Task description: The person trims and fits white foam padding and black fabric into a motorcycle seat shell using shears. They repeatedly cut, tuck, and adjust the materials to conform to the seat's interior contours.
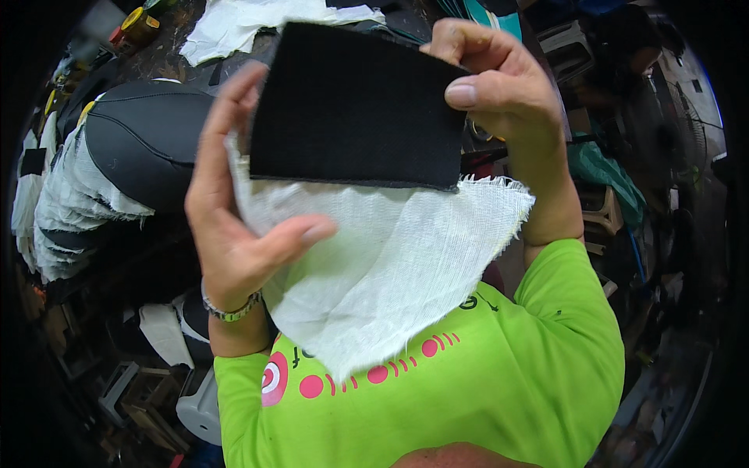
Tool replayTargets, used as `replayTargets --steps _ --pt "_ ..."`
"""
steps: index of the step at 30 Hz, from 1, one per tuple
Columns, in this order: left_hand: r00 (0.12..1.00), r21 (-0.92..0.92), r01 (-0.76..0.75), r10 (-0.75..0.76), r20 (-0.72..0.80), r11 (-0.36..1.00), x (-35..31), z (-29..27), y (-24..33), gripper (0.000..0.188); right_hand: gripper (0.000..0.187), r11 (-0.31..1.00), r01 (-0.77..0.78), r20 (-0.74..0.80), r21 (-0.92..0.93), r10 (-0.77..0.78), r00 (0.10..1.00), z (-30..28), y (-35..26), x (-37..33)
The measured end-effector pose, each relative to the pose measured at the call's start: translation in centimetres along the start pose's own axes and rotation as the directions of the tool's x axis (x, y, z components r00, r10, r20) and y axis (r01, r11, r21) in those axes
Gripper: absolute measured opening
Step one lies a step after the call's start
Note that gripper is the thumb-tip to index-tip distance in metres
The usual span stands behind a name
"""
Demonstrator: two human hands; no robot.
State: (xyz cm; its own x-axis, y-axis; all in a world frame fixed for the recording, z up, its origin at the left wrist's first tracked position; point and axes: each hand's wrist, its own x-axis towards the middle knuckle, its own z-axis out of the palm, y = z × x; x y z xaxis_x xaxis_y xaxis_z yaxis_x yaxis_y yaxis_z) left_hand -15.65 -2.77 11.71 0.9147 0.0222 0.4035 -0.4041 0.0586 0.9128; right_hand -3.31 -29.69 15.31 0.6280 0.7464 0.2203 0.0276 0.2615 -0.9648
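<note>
A black fabric panel point(359, 109) with straight cut edges is held up in front of my chest. Below it hangs a white woven cloth point(382, 265) with frayed edges, its top part hidden behind the black panel. My right hand point(499, 82) pinches the panel's upper right corner between thumb and bent fingers. At the left edge, my left hand point(242, 218) has its thumb over the front of the white cloth and its fingers along the side, partly behind. I cannot tell whether the panel and cloth are joined.
To the left lies a padded black piece point(144, 140) beside layered white cloths point(70, 218). More white cloth point(250, 27) lies on the dark table ahead. A yellow-and-red container point(139, 27) stands far left. Stools point(201, 409) are low left; a green plastic sheet point(605, 171) hangs right.
</note>
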Motion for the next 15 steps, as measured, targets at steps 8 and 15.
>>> replayTargets --steps 8,15 --pt "0.961 0.082 0.276 -0.275 -0.017 0.958 -2.6 3.1 -6.0 0.033 0.061 0.875 -0.400 -0.312 0.273 0.474 0.824 0.9 4.4 -7.6" --pt "0.972 -0.033 0.228 -0.230 -0.040 0.973 -3.9 3.6 -7.2 0.032 0.060 0.909 -0.346 -0.493 0.234 0.418 0.763 2.4 6.8 -10.5"
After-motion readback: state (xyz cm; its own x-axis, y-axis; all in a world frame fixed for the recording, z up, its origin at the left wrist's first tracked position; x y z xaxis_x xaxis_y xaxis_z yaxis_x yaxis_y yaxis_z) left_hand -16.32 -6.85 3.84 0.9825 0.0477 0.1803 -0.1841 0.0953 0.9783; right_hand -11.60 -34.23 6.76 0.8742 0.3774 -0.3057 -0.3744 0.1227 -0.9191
